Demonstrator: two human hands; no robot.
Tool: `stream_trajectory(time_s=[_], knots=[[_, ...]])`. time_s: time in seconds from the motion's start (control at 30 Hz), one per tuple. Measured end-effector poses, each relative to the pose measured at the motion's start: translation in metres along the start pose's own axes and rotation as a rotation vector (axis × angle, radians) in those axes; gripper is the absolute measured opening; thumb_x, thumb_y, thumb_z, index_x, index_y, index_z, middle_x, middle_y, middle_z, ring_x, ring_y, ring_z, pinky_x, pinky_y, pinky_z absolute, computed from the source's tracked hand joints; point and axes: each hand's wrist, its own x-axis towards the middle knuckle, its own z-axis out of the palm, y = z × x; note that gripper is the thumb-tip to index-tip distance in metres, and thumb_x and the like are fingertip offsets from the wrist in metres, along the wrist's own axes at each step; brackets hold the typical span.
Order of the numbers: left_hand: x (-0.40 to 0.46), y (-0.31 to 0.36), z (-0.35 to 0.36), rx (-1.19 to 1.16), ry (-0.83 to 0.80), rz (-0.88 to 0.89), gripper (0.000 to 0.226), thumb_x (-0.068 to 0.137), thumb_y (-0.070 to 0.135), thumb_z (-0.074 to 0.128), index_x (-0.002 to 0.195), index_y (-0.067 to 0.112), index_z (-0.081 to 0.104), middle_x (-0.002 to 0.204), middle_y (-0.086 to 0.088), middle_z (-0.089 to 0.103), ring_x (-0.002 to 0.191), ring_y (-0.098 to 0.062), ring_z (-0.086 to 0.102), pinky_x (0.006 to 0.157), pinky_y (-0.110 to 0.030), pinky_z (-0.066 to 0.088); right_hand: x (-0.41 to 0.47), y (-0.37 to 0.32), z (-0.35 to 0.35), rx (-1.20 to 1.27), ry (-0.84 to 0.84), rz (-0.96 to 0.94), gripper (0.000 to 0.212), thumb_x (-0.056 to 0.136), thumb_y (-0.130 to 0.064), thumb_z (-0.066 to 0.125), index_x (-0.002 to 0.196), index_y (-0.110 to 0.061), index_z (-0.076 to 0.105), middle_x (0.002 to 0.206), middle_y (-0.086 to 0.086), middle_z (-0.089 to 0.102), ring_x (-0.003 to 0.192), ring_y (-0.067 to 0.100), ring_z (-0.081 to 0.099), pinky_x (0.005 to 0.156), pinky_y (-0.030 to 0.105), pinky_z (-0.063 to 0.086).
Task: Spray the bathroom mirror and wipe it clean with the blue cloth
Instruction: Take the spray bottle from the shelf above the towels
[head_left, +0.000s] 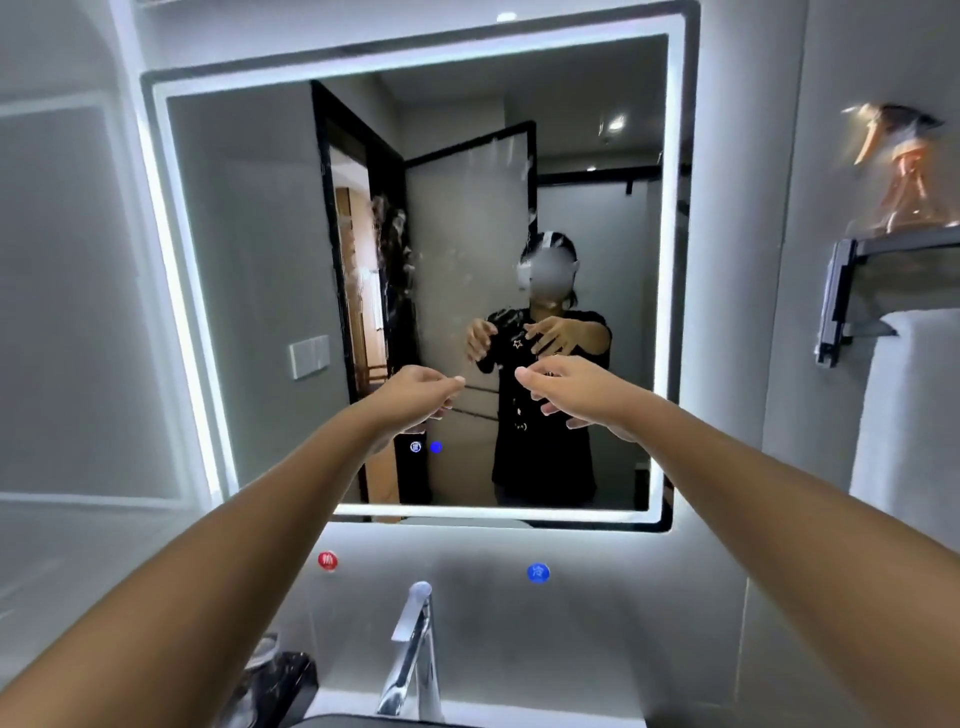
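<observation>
The lit-edge bathroom mirror hangs on the wall straight ahead, with white smears and streaks across its middle. An orange spray bottle stands on a shelf at the upper right, blurred. My left hand and my right hand are stretched out side by side in front of the mirror's lower middle, fingers loosely spread, holding nothing. No blue cloth is in view.
A chrome tap rises over the basin below the mirror, with a red dot and a blue dot on the wall behind it. A white towel hangs from a dark rack at right. A dark object sits at lower left.
</observation>
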Motion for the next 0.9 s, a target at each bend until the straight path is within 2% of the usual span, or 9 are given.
stream_trajectory(time_s=[0.17,0.43,0.67,0.8,0.9], knots=[[0.006,0.021,-0.003,-0.026,-0.028,0.028,0.036,0.098,0.04,0.05,0.115,0.012,0.064,0.117,-0.006,0.066,0.111,-0.021,0.061,0.098,-0.038,0.047,-0.001,-0.01,-0.02,0.002,0.021,-0.012,0.045,0.098,-0.053,0.041,0.13,-0.024,0.054,0.119,0.003,0.061,0.107,0.018,0.061,0.095,0.041,0.051],[0.014,0.052,0.014,-0.063,-0.044,0.095,0.036,0.098,0.039,0.051,0.114,0.011,0.064,0.117,-0.007,0.066,0.111,-0.02,0.061,0.101,-0.04,0.047,-0.012,-0.006,-0.058,0.015,0.072,0.013,0.044,0.097,-0.053,0.043,0.128,-0.024,0.056,0.118,0.0,0.062,0.106,0.016,0.062,0.091,0.038,0.051],[0.025,0.076,0.053,-0.153,-0.089,0.15,0.032,0.098,0.035,0.052,0.115,0.011,0.064,0.117,-0.007,0.067,0.113,-0.021,0.061,0.1,-0.04,0.047,-0.038,0.01,-0.11,-0.005,0.163,0.075,0.044,0.096,-0.054,0.045,0.126,-0.024,0.057,0.12,0.002,0.061,0.104,0.016,0.061,0.092,0.041,0.051],[0.031,0.097,0.079,-0.216,-0.127,0.212,0.028,0.097,0.035,0.053,0.114,0.015,0.064,0.114,-0.003,0.068,0.108,-0.017,0.062,0.1,-0.04,0.048,-0.061,0.02,-0.136,0.004,0.241,0.133,0.033,0.096,-0.054,0.045,0.111,-0.028,0.058,0.116,0.001,0.061,0.104,0.017,0.061,0.094,0.043,0.05],[0.031,0.113,0.1,-0.246,-0.182,0.244,0.028,0.097,0.034,0.054,0.115,0.014,0.064,0.111,-0.003,0.068,0.108,-0.018,0.062,0.101,-0.042,0.048,-0.079,0.027,-0.153,-0.006,0.301,0.198,0.049,0.095,-0.055,0.045,0.13,-0.021,0.051,0.118,0.001,0.058,0.101,0.016,0.059,0.089,0.039,0.049]])
